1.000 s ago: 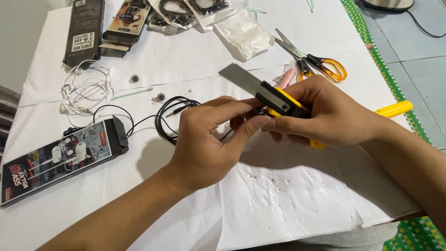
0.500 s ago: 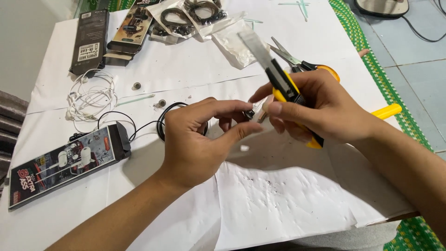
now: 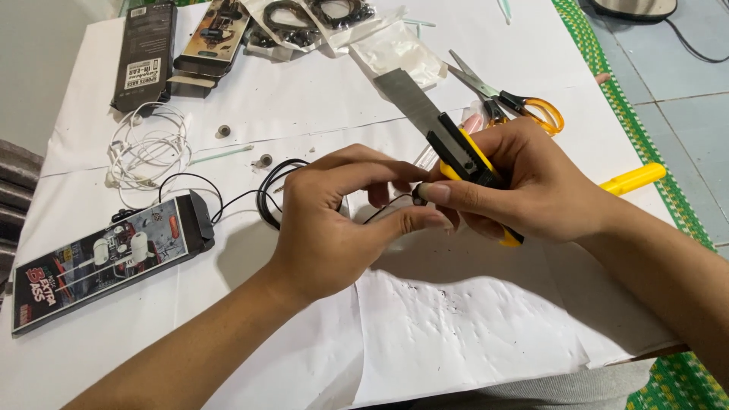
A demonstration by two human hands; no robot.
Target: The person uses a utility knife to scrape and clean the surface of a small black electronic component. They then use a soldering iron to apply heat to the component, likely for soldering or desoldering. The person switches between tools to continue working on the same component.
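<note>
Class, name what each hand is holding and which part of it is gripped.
Right hand: a yellow-and-black utility knife, gripped around its handle, blade out. Both hands' fingertips pinch a small black earbud on a thin black cable; left hand.

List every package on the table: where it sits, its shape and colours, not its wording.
Earphone box: near left, long, flat, black, clear window.
Dark box: far left, slim, upright, white label.
Opened box: beside it, black with tan flaps.
Clear plastic bags: far centre, crumpled.
</note>
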